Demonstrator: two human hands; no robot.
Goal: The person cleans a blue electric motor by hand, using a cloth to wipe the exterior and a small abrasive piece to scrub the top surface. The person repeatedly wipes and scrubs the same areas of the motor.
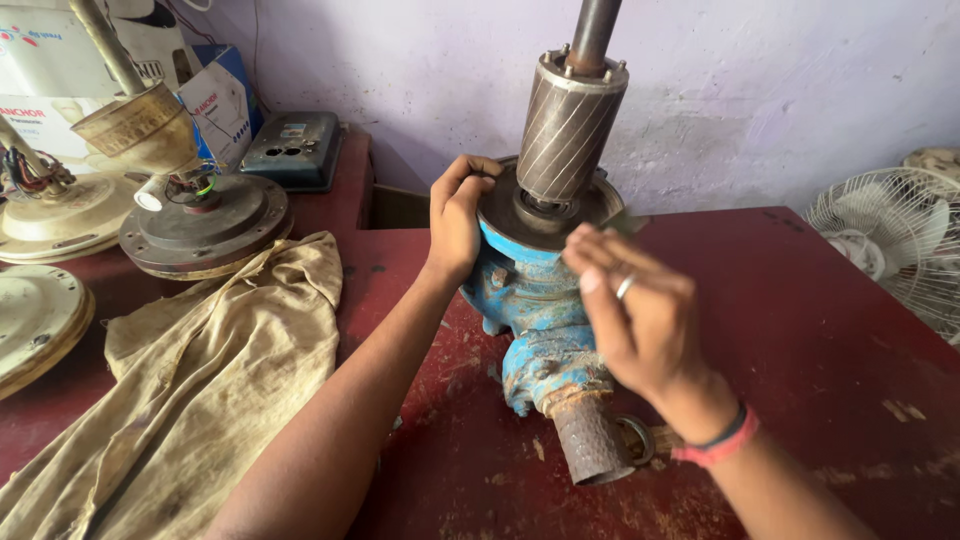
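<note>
A blue pump body (535, 300) stands in the middle of the red desk (800, 330), with a grooved metal rotor (570, 130) rising upright from its grey top plate (505, 215) and a rusty pipe stub (590, 440) pointing toward the near edge. The left hand (455, 220) wraps its grip around the left rim of the top plate, fingers curled over the edge. The right hand (640, 310) is blurred, just right of the pump body and in front of it; whether its grip holds anything cannot be told. A dirty cloth (200, 390) lies at left, near fan motors (200, 220).
</note>
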